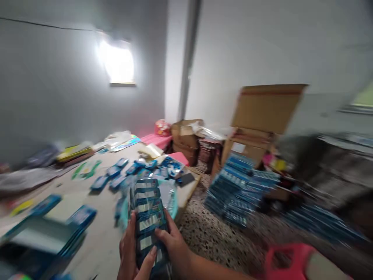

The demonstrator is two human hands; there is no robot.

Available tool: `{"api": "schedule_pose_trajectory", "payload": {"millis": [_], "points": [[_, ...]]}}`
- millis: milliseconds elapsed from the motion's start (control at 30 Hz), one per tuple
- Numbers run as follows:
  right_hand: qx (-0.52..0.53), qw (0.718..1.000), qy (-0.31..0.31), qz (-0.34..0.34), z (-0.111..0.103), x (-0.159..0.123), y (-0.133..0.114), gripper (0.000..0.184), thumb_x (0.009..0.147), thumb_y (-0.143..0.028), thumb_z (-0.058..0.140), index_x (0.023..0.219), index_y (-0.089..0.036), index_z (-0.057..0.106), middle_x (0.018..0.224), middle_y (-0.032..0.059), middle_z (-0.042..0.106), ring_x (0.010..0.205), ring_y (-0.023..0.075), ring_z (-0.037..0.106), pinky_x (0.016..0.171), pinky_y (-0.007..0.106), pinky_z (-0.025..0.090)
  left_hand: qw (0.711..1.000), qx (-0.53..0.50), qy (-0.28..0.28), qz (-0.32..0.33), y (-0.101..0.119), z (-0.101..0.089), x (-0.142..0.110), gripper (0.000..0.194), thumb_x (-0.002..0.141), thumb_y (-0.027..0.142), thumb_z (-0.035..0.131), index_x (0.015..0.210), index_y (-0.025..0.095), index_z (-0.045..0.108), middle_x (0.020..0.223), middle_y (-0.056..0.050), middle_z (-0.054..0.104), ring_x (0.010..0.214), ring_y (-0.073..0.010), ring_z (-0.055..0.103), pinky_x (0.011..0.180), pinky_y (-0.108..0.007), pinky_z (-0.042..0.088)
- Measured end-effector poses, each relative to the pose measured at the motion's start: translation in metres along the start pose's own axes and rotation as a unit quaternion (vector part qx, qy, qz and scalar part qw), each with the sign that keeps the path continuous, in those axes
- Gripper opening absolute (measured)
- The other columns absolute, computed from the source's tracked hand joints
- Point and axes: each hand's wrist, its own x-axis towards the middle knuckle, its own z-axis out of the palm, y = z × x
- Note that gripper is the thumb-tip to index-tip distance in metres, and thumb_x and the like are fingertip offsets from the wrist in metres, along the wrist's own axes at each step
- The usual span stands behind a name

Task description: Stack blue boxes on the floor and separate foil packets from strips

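Note:
Both my hands hold a long, dark blue blister pack (148, 223) with a row of pale windows, in shiny clear wrap, tilted up in front of me. My left hand (129, 249) is closed round its left edge, with the thumb lying on its front. On the right edge, my right hand (176, 241) grips it, thumb pressed on the front. Behind the pack stands a turquoise basket (175, 202), partly hidden by it. Small blue packets (99, 182) lie on the pale table (107, 217) beyond my left hand. The picture is blurred by motion.
Blue card packs (46, 237) lie at the table's near left. On the speckled floor (204, 233), tall stacks of blue packs (233, 190) stand before an open cardboard box (268, 109). A red plastic stool or chair (287, 260) is at lower right.

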Motion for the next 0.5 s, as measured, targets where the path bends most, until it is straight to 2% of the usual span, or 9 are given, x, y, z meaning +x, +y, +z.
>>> {"api": "schedule_pose_trajectory", "payload": {"millis": [100, 200, 267, 333, 400, 500], "points": [[-0.033, 0.983, 0.155, -0.088, -0.093, -0.043, -0.081, 0.055, 0.079, -0.04, 0.074, 0.128, -0.025, 0.055, 0.126, 0.0044, 0.069, 0.114, 0.0246, 0.064, 0.106, 0.042, 0.046, 0.988, -0.022, -0.145, 0.053, 0.05, 0.116, 0.007, 0.073, 0.094, 0.04, 0.055, 0.156, 0.05, 0.018, 0.166, 0.006, 0.024, 0.154, -0.0349, 0.02, 0.124, -0.065, 0.022], [-0.066, 0.937, 0.311, -0.147, -0.188, -0.104, -0.154, 0.052, 0.076, -0.046, 0.077, 0.119, -0.025, 0.056, 0.119, 0.0037, 0.07, 0.108, 0.0237, 0.066, 0.1, 0.04, 0.049, 0.956, -0.083, -0.273, 0.07, 0.099, 0.237, -0.007, 0.075, 0.093, 0.039, 0.057, 0.157, 0.046, 0.016, 0.167, 0.005, 0.021, 0.155, -0.0321, 0.018, 0.124, -0.059, 0.026], [-0.09, 0.904, 0.38, -0.176, -0.242, -0.146, -0.193, 0.055, 0.076, -0.048, 0.077, 0.12, -0.025, 0.053, 0.118, 0.0047, 0.069, 0.108, 0.024, 0.065, 0.099, 0.039, 0.051, 0.929, -0.135, -0.338, 0.059, 0.128, 0.31, -0.019, 0.074, 0.091, 0.042, 0.061, 0.156, 0.042, 0.025, 0.166, 0.002, 0.026, 0.154, -0.0309, 0.021, 0.125, -0.055, 0.027], [-0.123, 0.865, 0.447, -0.194, -0.286, -0.183, -0.224, 0.057, 0.077, -0.049, 0.075, 0.122, -0.025, 0.051, 0.12, 0.0062, 0.068, 0.11, 0.0247, 0.064, 0.098, 0.039, 0.051, 0.894, -0.198, -0.401, 0.02, 0.155, 0.375, -0.028, 0.068, 0.087, 0.048, 0.066, 0.15, 0.038, 0.042, 0.162, -0.001, 0.036, 0.152, -0.0314, 0.028, 0.124, -0.053, 0.03], [-0.16, 0.83, 0.497, -0.198, -0.32, -0.212, -0.25, 0.059, 0.079, -0.05, 0.074, 0.126, -0.024, 0.049, 0.124, 0.0079, 0.066, 0.114, 0.0255, 0.062, 0.1, 0.039, 0.051, 0.86, -0.258, -0.438, -0.053, 0.18, 0.431, -0.034, 0.059, 0.084, 0.052, 0.069, 0.138, 0.032, 0.059, 0.155, -0.004, 0.047, 0.148, -0.0318, 0.035, 0.121, -0.051, 0.035], [-0.189, 0.798, 0.537, -0.2, -0.358, -0.238, -0.277, 0.062, 0.083, -0.05, 0.072, 0.133, -0.025, 0.045, 0.134, 0.0083, 0.062, 0.122, 0.0252, 0.059, 0.103, 0.039, 0.051, 0.839, -0.304, -0.409, -0.19, 0.216, 0.498, -0.04, 0.049, 0.079, 0.051, 0.076, 0.118, 0.022, 0.072, 0.137, -0.01, 0.064, 0.136, -0.0311, 0.052, 0.116, -0.047, 0.042]]}}
